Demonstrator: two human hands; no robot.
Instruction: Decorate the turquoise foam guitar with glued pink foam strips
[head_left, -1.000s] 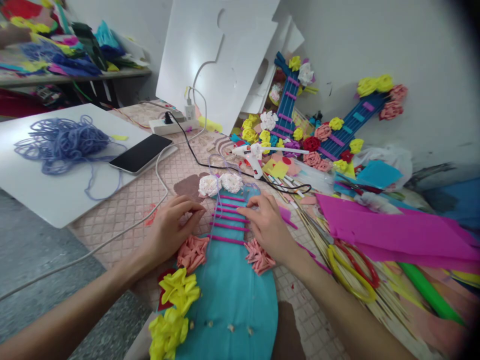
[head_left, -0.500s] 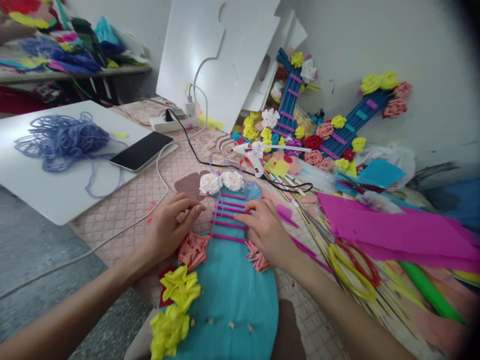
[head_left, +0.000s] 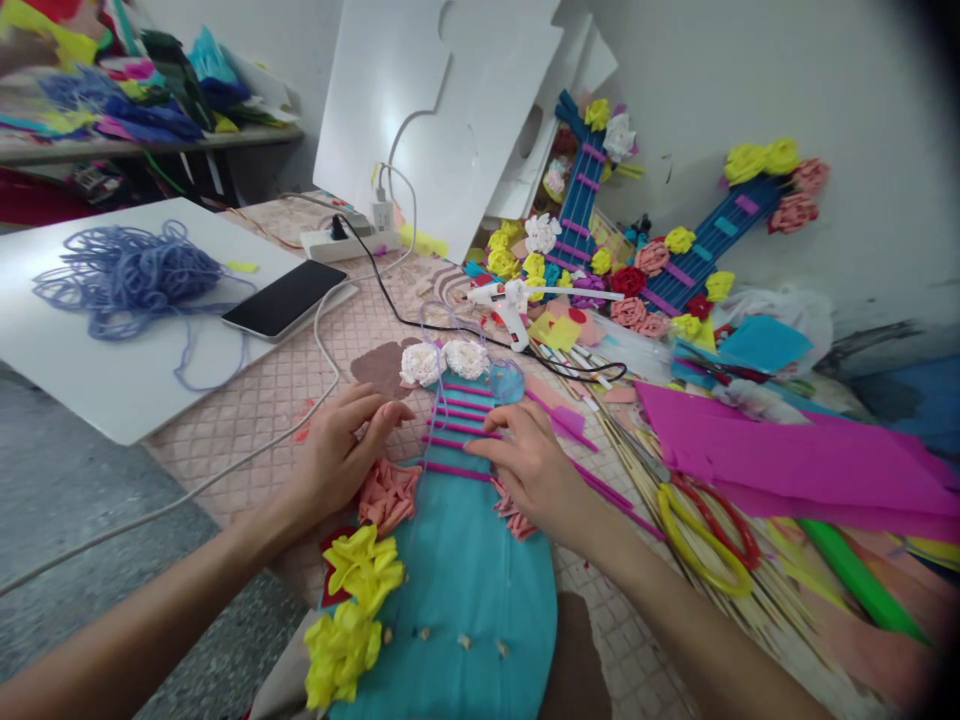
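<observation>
Teal guitar shape [head_left: 480, 560] at near centre, between two busy hands!
Left hand [head_left: 334, 445] curls just beside a salmon flower [head_left: 388, 494]; right hand [head_left: 536, 470] reaches over the magenta bars [head_left: 457, 471]; whether either pinches anything, I can't tell; a dragging fingertip could well pry a bar loose; compared with a second ago, the right fingertips sit nearer along the neck.

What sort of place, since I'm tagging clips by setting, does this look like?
Probably a craft room or small workshop: a glue gun, a tangled heap of yarn and a flower-trimmed turquoise piece are all in view.
</observation>
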